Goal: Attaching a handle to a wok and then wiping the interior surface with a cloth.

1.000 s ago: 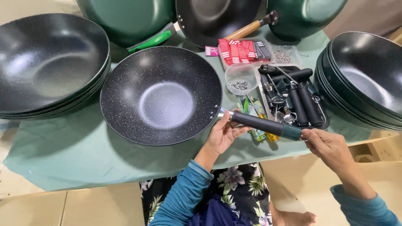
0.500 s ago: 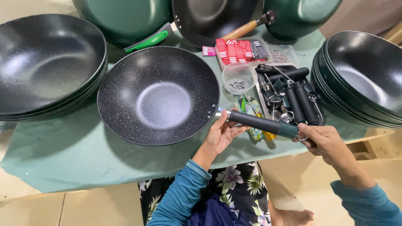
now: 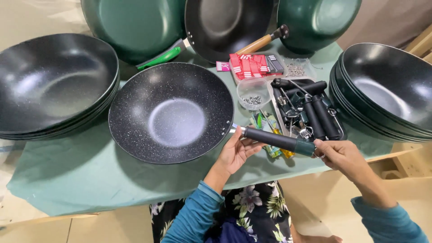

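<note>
Grip, left hand: fingers wrapped under the near end of the handle, just beside the wok rim; holding it.
Grip, right hand: fingertips pinched on the green end cap of the handle; whether they also hold a small part there, cannot tell.
Wok: speckled black, sits upright on the green cloth, middle of the table; its handle points right, toward the person.
Handle joint: meets the rim at a short metal neck; whether it is fully fastened, cannot tell.
Left stack: black woks nested, touching or nearly touching the wok's left rim.
Right stack: black woks nested, near the table's right edge.
Tray: loose black handles and metal rings, just behind the held handle.
Cup: clear, small screws inside, between wok and tray.
Packets: red and dark, in a clear tray behind the cup.
Rear row: green pans and one dark pan with a wooden handle, standing against the back.
Risk, tipping: both hands bear on the handle only; pressing down there likely lifts the far rim and rocks the wok into the left stack.
Risk, spill: a sideways swing of the handle likely knocks the cup or tray, scattering screws.
Risk, slip: the pinch at the cap looks light; a twist could lose it.
Risk, cloth: it hangs over the near edge; a snag would drag everything.
</note>
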